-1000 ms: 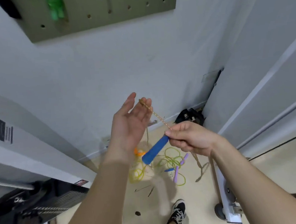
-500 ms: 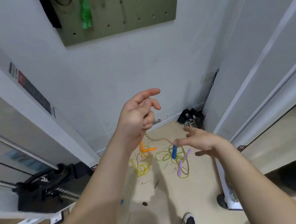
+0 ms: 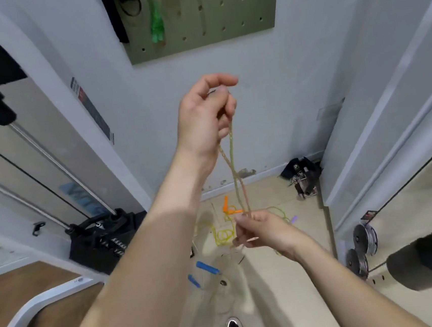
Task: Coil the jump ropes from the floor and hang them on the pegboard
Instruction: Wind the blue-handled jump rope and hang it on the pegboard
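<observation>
White walls frame a beige floor; the pegboard at top centre is cut off by the frame edge, with a blurred green rope hanging on it. At centre, the left hand curls its fingers round two strands of the rope. Below, the right hand pinches them. Blue handles show at lower centre, too blurred to tell whether they hang or lie. A yellow rope with orange handles lies tangled, partly hidden by the right hand.

Left hand above right hand, rope between.
</observation>
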Demonstrator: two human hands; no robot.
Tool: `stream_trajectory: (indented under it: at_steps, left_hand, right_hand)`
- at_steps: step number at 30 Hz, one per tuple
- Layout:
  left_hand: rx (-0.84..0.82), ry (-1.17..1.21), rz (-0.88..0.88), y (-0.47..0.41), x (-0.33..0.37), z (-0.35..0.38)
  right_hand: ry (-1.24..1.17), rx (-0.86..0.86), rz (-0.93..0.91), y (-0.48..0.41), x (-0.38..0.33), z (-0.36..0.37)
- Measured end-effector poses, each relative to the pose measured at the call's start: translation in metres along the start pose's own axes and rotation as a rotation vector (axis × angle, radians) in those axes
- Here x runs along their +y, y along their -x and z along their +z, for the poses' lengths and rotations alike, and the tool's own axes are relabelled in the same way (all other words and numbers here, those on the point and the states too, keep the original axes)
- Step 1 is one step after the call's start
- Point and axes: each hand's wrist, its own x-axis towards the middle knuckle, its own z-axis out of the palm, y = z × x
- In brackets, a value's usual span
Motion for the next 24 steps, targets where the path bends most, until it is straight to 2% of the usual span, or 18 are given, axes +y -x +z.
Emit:
stream_trajectory:
  at_steps: [2,3,5,8,10,12,13,15,17,19,21,22,24]
  left_hand:
    - [0.066,-0.203,0.055,0.016,-0.007,0.003]
    - [0.075,-0.28,0.052,0.027,-0.016,0.004]
    - [0.095,-0.358,0.007,0.055,-0.04,0.003]
    - [0.232,-0.312,-0.076,0.089,-0.057,-0.003]
    - [0.335,-0.327,0.009,0.098,-0.045,-0.01]
    - [0.418,-0.467,0.156,0.098,-0.024,-0.018]
    - [0.453,-0.577,0.209,0.097,-0.015,-0.02]
    - [0.453,-0.814,0.252,0.096,-0.002,-0.017]
    - [0.35,-0.932,0.234,0.099,-0.007,-0.015]
    - [0.246,-0.839,0.05,0.109,-0.018,-0.014]
    - [0.203,-0.914,-0.127,0.127,-0.033,-0.014]
    - [0.191,-1.027,-0.174,0.141,-0.04,-0.012]
    - [0.201,-1.135,-0.105,0.175,-0.046,0.0]
  right_hand:
    - [-0.011,0.207,0.009,0.015,0.015,-0.004]
    - [0.016,0.245,-0.015,0.025,0.011,-0.006]
    - [0.099,0.212,-0.088,0.044,-0.009,-0.011]
    - [0.144,0.077,-0.188,0.073,-0.034,-0.022]
    - [0.319,0.08,-0.218,0.087,-0.028,-0.032]
    - [0.509,0.144,-0.198,0.099,-0.01,-0.043]
    - [0.493,0.15,-0.173,0.105,0.0,-0.045]
    - [0.307,0.113,-0.122,0.115,0.016,-0.046]
    - [0.025,0.026,-0.049,0.123,0.017,-0.04]
    - [-0.291,-0.062,0.027,0.131,0.006,-0.032]
    - [-0.522,-0.106,0.04,0.14,-0.012,-0.025]
    - [-0.59,-0.097,0.028,0.142,-0.022,-0.022]
    - [-0.685,-0.064,-0.009,0.144,-0.04,-0.015]
